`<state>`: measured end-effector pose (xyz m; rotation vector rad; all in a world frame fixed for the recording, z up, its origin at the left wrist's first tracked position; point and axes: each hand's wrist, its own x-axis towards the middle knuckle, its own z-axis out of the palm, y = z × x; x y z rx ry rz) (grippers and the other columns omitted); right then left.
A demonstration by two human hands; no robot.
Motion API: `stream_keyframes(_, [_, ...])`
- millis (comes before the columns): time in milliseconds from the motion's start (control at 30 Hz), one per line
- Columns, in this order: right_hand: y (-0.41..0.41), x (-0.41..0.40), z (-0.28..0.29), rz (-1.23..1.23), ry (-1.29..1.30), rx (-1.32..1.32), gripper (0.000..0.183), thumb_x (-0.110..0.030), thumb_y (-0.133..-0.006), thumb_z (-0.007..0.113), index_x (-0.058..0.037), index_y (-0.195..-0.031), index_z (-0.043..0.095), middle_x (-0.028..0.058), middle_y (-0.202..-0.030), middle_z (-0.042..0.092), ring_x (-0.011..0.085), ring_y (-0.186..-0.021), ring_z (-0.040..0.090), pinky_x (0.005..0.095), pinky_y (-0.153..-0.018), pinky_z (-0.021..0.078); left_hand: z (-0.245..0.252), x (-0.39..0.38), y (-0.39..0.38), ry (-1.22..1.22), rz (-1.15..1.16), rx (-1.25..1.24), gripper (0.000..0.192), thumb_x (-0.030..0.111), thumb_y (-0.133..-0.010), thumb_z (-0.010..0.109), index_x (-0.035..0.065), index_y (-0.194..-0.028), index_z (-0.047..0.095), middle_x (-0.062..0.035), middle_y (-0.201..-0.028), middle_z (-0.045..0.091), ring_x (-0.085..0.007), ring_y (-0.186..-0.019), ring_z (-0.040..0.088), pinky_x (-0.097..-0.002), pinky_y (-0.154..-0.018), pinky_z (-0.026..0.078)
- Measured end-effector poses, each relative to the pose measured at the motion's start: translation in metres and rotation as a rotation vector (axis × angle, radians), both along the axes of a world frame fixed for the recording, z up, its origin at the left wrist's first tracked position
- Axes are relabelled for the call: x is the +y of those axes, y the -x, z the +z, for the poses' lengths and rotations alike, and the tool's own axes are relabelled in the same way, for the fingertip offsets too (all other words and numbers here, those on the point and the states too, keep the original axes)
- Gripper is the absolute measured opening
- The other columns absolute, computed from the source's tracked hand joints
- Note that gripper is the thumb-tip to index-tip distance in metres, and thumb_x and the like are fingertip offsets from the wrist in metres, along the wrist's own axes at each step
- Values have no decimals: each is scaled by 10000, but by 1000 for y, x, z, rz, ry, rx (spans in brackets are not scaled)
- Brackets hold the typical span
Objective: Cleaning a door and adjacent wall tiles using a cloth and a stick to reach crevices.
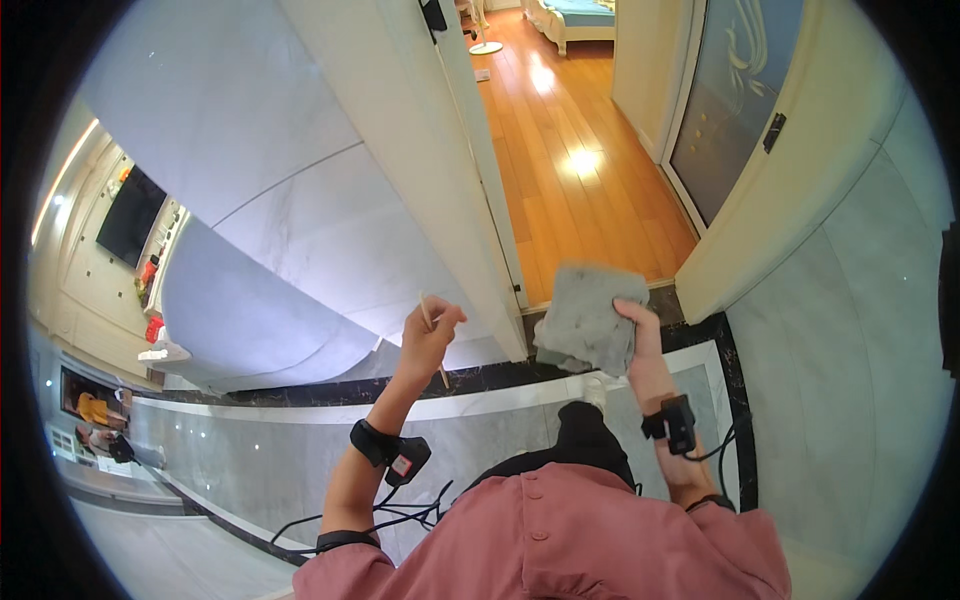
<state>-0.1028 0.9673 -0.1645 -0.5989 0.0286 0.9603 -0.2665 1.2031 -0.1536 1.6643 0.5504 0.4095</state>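
My left hand (427, 337) is closed around a thin, light-coloured stick (426, 311), whose upper tip pokes out above the fingers and whose lower end shows below the hand. In my right hand (641, 337) is a folded grey cloth (589, 319), with the thumb lying on its face. The cloth is before the foot of an open doorway. Both wrists carry black strapped devices with cables.
Beyond the white door frame (420, 180) lies a wooden floor (570, 172), with a bed (574, 19) at the back. A glass-panelled door (731, 97) stands at the right. Marble-tiled walls flank the doorway. Far left, a person (105, 442) is near a wall.
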Motion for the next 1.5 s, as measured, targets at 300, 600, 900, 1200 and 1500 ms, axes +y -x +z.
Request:
stream_keyframes(300, [-95, 177, 208, -206, -391, -1309, 498, -94, -701, 681, -90, -1152, 470, 81, -1136, 492, 228, -1031, 502, 328, -863, 422, 36, 26, -55, -225, 325, -117, 135, 139, -839, 582, 8, -833, 549, 26, -634, 482, -22, -522, 364, -194, -455, 265])
stream_keyframes(600, [-48, 235, 83, -1018, -5, -2041, 425, -146, -616, 629, -164, -1038, 575, 95, -1061, 480, 243, -912, 497, 342, -667, 427, 25, 22, -37, -125, 606, 18, 79, 83, -847, 567, 8, -861, 548, 29, -674, 515, -8, -537, 379, -162, -475, 275])
stream_keyframes(900, [-67, 178, -75, -44, 119, -1839, 443, -21, -615, 658, -109, -1040, 570, 136, -1070, 532, 294, -902, 548, 330, -749, 457, 35, -11, 5, -152, 699, 102, 111, 154, -853, 576, 43, -844, 571, 68, -594, 429, -11, -488, 325, -182, -431, 223])
stream_keyframes(1200, [-77, 159, 58, -207, -113, -1348, 422, 15, -676, 620, -36, -1087, 539, 149, -999, 584, 291, -907, 579, 319, -783, 447, 26, -18, 21, -92, 676, 51, 106, 114, -844, 579, 9, -855, 577, 39, -683, 538, -4, -529, 349, -173, -462, 252])
stream_keyframes(1500, [-45, 238, 138, -982, -18, -1917, 543, -140, -619, 730, -17, -1111, 535, 122, -1059, 502, 270, -921, 500, 358, -793, 418, 18, -13, 20, -11, 582, 119, 82, 96, -850, 567, 15, -847, 583, 67, -596, 454, -1, -504, 334, -173, -443, 226])
